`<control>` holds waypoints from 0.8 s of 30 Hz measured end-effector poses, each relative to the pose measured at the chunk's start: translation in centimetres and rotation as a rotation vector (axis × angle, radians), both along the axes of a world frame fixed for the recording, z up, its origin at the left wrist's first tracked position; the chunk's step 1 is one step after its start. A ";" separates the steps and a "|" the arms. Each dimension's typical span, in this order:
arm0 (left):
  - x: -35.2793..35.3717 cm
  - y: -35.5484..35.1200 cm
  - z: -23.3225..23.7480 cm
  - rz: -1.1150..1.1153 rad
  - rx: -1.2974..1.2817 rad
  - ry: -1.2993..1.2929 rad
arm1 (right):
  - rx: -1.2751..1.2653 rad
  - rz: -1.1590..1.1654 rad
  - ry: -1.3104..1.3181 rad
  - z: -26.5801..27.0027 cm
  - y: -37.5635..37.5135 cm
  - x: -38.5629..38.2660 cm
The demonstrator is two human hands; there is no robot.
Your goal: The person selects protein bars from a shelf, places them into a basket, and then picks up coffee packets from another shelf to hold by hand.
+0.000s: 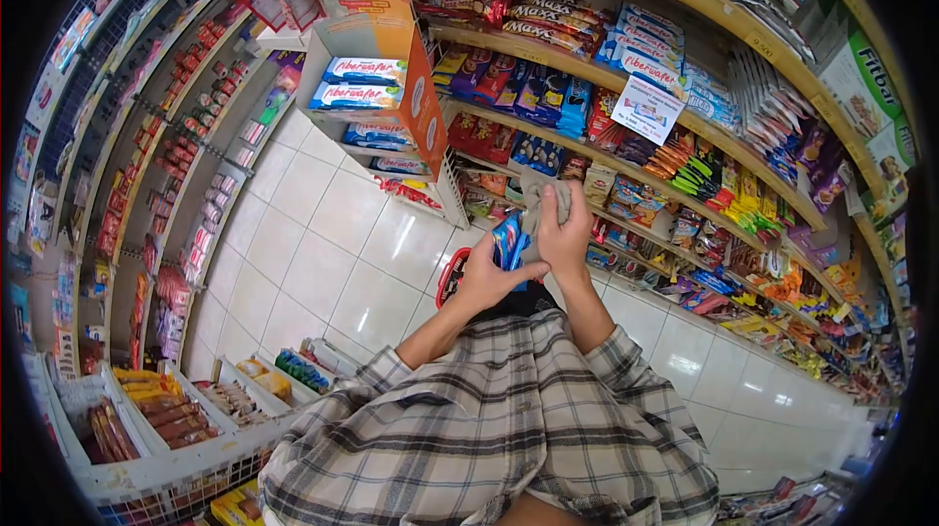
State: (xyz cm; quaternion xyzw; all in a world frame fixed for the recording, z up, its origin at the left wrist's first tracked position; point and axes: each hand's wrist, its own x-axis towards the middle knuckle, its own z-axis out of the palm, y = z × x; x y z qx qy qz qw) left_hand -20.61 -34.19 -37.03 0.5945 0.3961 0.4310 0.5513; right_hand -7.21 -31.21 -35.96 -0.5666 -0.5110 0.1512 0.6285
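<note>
In front of my chest, my left hand [486, 277] is closed around a blue snack packet [508, 241]. Its thumb lies across the packet's lower end. Right beside it, my right hand [565, 236] grips a grey cloth [534, 192], which hangs between the two hands near the packet. Part of a red and black basket [452, 275] shows just left of my left wrist, and my body hides the rest of it.
Curved shelves [548, 130] full of wrapped snacks rise ahead and to the right. An orange display stand [424, 86] holds wafer packs [360, 96]. More shelving [147, 174] lines the left. White bins [176, 462] of snacks stand at lower left, on a tiled floor [313, 223].
</note>
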 end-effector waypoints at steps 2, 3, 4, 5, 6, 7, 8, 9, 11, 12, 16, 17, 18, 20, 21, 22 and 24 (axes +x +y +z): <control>-1.4 0.4 -0.4 -0.059 -0.012 0.069 | -0.007 -0.019 0.039 0.5 0.9 0.2; -2.2 0.7 0.4 -0.110 -0.134 0.041 | -0.032 -0.046 -0.044 0.1 1.4 0.6; -2.7 0.8 0.9 -0.162 -0.256 0.017 | -0.089 -0.083 -0.084 0.0 1.9 1.0; -2.9 0.8 0.4 -0.138 -0.123 -0.019 | -0.146 -0.119 -0.123 0.2 2.4 1.3; -3.1 0.5 0.1 -0.136 -0.209 -0.115 | -0.200 -0.154 -0.161 0.3 2.4 1.6; -3.4 0.3 0.0 -0.133 -0.295 -0.210 | -0.268 -0.112 -0.055 0.3 2.1 2.1; -3.6 0.2 0.1 -0.127 -0.380 -0.305 | -0.245 -0.020 -0.021 0.1 1.6 2.8; -3.9 0.3 -0.1 -0.125 -0.351 -0.291 | -0.222 0.073 0.011 -0.4 0.8 3.4; -4.1 1.2 -2.7 -0.074 -0.228 -0.203 | -0.285 0.251 0.064 -0.4 -1.8 3.7; -4.2 1.2 -2.4 -0.047 -0.173 -0.162 | -0.356 0.283 0.060 0.6 -3.3 2.7; -4.7 0.4 -2.4 -0.056 0.119 0.123 | -0.550 0.263 0.082 2.9 -7.1 -2.2; -4.8 0.1 -1.9 -0.095 0.047 0.081 | -0.571 0.223 0.093 2.8 -7.6 -2.8; -5.1 0.1 -0.7 -0.168 -0.055 0.122 | -0.589 0.197 0.129 2.6 -8.0 -3.0; -6.1 0.0 1.5 -0.306 -0.259 0.207 | -0.625 0.151 0.203 1.7 -8.6 -3.2; -6.1 0.0 0.4 -0.292 -0.168 0.161 | -0.618 0.163 0.172 0.5 -8.8 -2.8; -6.1 0.1 -0.2 -0.285 -0.096 0.145 | -0.600 0.189 0.236 0.1 -8.9 -2.7; -6.1 0.3 -1.2 -0.258 0.048 0.109 | -0.564 0.251 0.356 0.1 -9.2 -2.5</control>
